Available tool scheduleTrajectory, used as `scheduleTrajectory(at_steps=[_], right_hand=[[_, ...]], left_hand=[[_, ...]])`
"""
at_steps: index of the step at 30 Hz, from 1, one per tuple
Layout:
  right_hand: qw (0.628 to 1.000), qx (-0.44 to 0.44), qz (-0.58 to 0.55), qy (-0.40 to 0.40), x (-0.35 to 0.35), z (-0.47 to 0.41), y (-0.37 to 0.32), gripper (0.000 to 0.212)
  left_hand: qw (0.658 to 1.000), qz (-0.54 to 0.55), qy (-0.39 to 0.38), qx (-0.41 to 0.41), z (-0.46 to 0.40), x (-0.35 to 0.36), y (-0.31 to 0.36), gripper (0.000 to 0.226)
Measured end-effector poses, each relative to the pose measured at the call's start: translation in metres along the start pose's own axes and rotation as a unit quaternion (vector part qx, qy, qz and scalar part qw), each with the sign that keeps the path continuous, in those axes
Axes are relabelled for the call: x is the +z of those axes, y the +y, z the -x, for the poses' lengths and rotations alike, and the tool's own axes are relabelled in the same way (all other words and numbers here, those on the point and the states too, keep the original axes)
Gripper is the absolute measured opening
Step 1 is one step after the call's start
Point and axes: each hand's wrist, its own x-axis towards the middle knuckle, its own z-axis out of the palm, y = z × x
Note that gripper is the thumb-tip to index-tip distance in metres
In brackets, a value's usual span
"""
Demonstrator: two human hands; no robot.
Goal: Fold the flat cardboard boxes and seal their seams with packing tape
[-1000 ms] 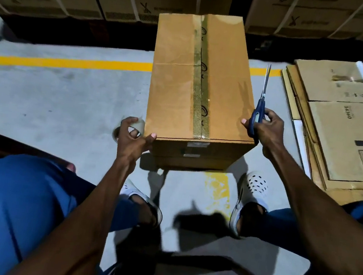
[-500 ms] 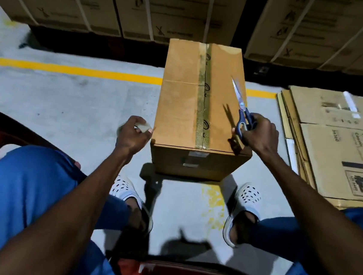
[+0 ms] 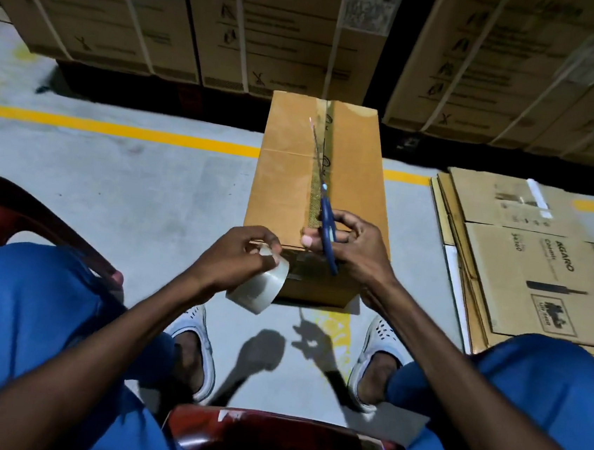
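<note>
The box point(image 3: 292, 187) stands folded on the floor point(image 3: 109, 183) between the person's feet, its top seam taped. The left hand point(image 3: 237, 255) grips a tape roll point(image 3: 259, 290) at the box's near left corner. The right hand point(image 3: 355, 249) grasps blue scissors point(image 3: 326, 228), blades pointing far along the seam. Flat boxes point(image 3: 526, 256) lie right.

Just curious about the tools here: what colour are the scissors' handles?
Blue. The scissors, held in the right hand, show best in the head view.
</note>
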Motion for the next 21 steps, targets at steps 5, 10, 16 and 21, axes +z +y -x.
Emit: scheduleTrajectory(at_steps=[5, 10, 16, 21], right_hand=[[0.999, 0.022, 0.003, -0.041, 0.017, 0.009, 0.008, 0.062], [0.999, 0.039, -0.002, -0.004, 0.031, 0.008, 0.015, 0.064], [0.995, 0.084, -0.048, 0.035, 0.038, -0.001, 0.015, 0.066], [0.986, 0.13, -0.069, 0.08, 0.033, -0.015, 0.013, 0.057]], left_hand=[[1.0, -0.008, -0.018, -0.001, 0.003, 0.007, -0.002, 0.02], [0.999, -0.046, -0.017, 0.001, 0.003, 0.002, -0.007, 0.021], [0.999, -0.02, -0.027, -0.027, -0.001, 0.005, -0.018, 0.025], [0.994, -0.004, -0.043, -0.1, -0.01, 0.004, -0.026, 0.093]])
